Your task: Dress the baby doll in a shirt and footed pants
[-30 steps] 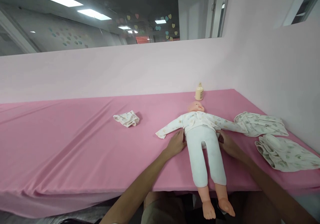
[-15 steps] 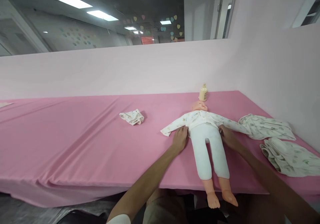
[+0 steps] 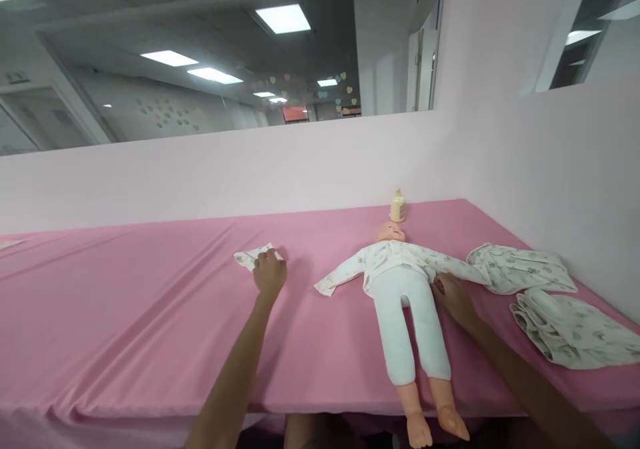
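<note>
A baby doll lies on its back on the pink-covered table, its feet over the front edge. It wears a white printed baby shirt with long sleeves spread wide, and white trousers. My left hand is closed on a small crumpled printed cloth, left of the doll; the hand covers part of it. At the doll's waist, on the right, my right hand has its fingers curled at the shirt's hem. The exact grip there is partly hidden.
A cream pump bottle stands behind the doll's head. Two folded printed cloths lie on the right, the farther one touching the shirt sleeve. The pink sheet has creases. A wall with a window rises behind.
My left hand has left the shirt's left side and moved left onto the small cloth. My right hand stays at the hem. The view has tilted upward.
</note>
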Motion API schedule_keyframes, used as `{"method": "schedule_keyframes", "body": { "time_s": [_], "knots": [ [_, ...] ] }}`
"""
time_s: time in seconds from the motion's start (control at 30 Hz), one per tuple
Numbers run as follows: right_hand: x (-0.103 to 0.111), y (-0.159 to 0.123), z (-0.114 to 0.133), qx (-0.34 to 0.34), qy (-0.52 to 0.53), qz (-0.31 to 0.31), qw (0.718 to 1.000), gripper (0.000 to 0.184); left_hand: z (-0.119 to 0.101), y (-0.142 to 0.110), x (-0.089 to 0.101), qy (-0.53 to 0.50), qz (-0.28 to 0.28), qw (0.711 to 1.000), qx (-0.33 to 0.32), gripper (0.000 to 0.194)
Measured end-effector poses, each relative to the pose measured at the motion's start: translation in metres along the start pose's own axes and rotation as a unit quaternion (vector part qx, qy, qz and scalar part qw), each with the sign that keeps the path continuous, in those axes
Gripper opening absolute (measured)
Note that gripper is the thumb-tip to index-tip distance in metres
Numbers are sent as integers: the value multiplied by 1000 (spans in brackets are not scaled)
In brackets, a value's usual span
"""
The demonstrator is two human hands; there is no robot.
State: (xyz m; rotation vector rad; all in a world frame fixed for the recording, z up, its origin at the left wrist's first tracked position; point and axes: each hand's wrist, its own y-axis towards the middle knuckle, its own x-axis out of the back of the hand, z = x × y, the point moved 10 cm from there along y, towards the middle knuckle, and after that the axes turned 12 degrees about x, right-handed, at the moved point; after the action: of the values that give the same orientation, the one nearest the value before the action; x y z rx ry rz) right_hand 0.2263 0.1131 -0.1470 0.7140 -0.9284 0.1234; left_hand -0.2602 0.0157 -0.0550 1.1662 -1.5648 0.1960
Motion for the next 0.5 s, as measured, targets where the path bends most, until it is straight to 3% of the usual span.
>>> {"method": "schedule_keyframes", "body": {
  "time_s": [0.1, 0.17, 0.27, 0.4, 0.5],
  "knots": [
    [-3, 1, 3, 3, 7, -15, 1000, 21, 33, 21, -20, 73, 35, 997, 18, 49],
    [-6, 2, 3, 9, 11, -22, 1000, 22, 45, 25, -38, 83, 83, 993, 5, 40],
    [-6, 2, -2, 14, 18, -35, 999, 25, 56, 33, -43, 44, 87, 995, 19, 19],
    [19, 0, -6, -20, 26, -116, 993, 27, 51, 41, -21, -86, 89, 989, 86, 25],
    [47, -4, 25, -27, 52, -193, 979, 27, 28, 25, 15, -295, 96, 942, 129, 28]
  ]
}}
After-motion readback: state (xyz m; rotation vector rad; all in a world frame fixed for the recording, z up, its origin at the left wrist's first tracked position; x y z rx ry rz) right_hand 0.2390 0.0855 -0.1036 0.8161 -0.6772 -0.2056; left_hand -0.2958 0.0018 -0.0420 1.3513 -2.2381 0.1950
